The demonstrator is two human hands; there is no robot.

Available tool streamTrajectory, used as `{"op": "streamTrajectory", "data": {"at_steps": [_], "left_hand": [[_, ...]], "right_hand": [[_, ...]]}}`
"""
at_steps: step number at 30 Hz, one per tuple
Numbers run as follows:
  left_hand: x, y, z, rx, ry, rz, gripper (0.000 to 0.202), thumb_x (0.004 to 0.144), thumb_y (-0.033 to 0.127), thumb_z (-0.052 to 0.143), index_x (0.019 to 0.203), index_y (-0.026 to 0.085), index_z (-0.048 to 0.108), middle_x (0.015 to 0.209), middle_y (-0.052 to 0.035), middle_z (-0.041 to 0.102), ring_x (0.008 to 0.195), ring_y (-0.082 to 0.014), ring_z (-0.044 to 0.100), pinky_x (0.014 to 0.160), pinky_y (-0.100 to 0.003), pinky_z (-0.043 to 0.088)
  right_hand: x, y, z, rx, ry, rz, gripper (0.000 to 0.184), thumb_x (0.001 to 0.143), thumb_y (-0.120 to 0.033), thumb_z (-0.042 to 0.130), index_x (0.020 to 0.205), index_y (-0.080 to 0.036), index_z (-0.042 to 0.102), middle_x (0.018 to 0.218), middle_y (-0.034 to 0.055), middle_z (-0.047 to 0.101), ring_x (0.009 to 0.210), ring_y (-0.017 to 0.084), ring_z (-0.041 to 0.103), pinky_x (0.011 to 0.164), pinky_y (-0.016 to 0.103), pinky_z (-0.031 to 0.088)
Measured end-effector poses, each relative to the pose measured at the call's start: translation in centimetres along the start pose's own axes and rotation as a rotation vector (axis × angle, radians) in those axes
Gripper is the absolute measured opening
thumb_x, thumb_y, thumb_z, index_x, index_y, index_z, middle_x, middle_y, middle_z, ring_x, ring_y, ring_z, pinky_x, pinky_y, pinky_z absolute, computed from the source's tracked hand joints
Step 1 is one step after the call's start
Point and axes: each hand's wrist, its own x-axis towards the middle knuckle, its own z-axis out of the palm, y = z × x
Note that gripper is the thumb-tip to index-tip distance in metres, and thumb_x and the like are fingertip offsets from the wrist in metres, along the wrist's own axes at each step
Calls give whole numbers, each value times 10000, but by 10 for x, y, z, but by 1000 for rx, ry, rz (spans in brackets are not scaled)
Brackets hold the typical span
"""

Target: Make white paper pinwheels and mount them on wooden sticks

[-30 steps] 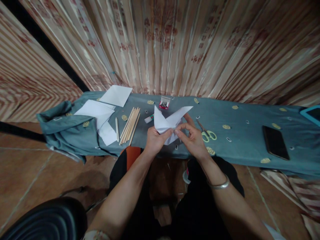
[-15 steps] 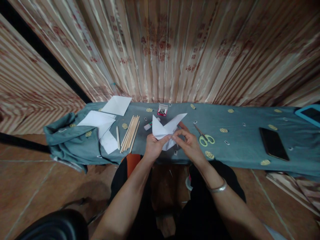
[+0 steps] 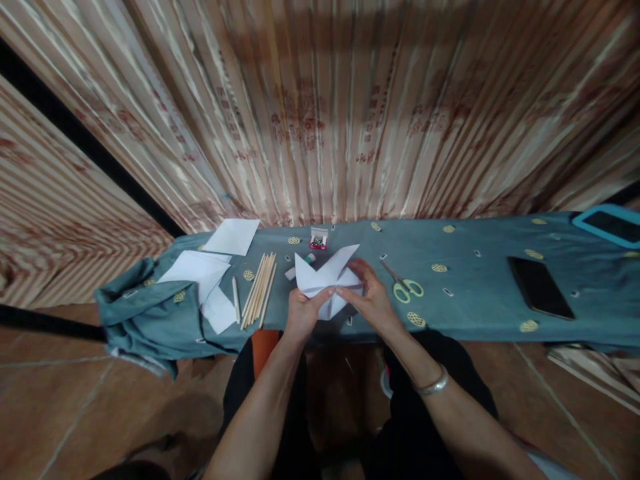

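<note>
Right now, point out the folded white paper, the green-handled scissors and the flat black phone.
folded white paper [image 3: 320,273], head view, upper flap.
green-handled scissors [image 3: 404,285], head view, handle junction.
flat black phone [image 3: 540,288], head view, screen middle.

A silver bangle [image 3: 433,385] sits above the right hand [image 3: 369,301].

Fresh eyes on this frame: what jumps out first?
The folded white paper draws the eye first, pinched between the left hand and right hand at the near edge of the teal-covered table. To its left lie a bundle of wooden sticks and loose white sheets. To its right are green-handled scissors and a black phone.
</note>
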Motion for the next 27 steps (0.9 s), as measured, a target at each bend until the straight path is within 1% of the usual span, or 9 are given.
{"op": "streamTrajectory", "data": {"at_steps": [1,3,5,7,10,14,17,21,27], "left_hand": [[0,0,0,-3,-3,-9,400,443,350,899,742,120,765,739,-61,761,632,-185,670,640,-298,545],[0,0,0,-5,-12,-25,409,443,351,903,751,119,766,730,-65,760,625,-189,674,640,-302,547],[0,-1,0,-9,-19,-37,417,446,347,905,765,117,766,728,-70,760,628,-198,682,651,-311,547],[0,-2,0,-10,-19,-49,425,439,337,909,771,115,765,729,-76,761,637,-208,690,664,-322,548],[0,-5,0,-5,-11,-67,437,429,336,912,772,109,764,730,-83,761,646,-219,695,672,-335,551],[0,-7,-1,-12,-9,-77,437,438,347,911,776,111,767,743,-81,764,640,-206,690,677,-326,548],[0,-8,-1,-15,-15,-87,425,434,339,915,770,123,771,746,-71,767,643,-196,690,679,-309,542],[-3,-8,0,-2,-35,-99,431,430,327,919,782,124,775,747,-72,768,660,-206,699,691,-313,545],[-4,-11,-2,38,-23,-106,452,437,349,917,798,119,774,748,-78,768,675,-227,705,723,-342,552]], "right_hand": [[1,-1,-1,23,-32,29,619,597,-438,819,1135,-202,625,1307,108,595,1187,289,553,1018,422,421],[4,-3,-2,70,-132,117,588,604,-444,810,1106,-185,645,1103,87,693,994,264,635,886,390,488],[6,-5,-4,118,-212,208,538,594,-450,812,1035,-173,677,934,59,723,827,231,648,761,350,503],[7,-6,-6,155,-238,254,509,569,-445,829,973,-165,699,849,41,723,742,206,634,696,322,489],[9,-4,-9,170,-238,261,491,544,-428,848,929,-155,714,799,28,716,692,184,615,657,301,467],[11,-5,-14,168,-258,286,463,522,-425,860,868,-151,721,752,15,707,651,164,599,619,281,442],[12,-5,-16,183,-295,340,458,490,-421,877,827,-150,725,718,6,703,619,152,595,602,272,435],[12,-3,-15,218,-342,423,478,477,-442,881,821,-143,737,697,12,710,595,156,607,584,275,442],[11,2,-14,220,-335,410,449,468,-448,882,765,-141,743,663,10,705,569,150,599,559,265,436]]}}
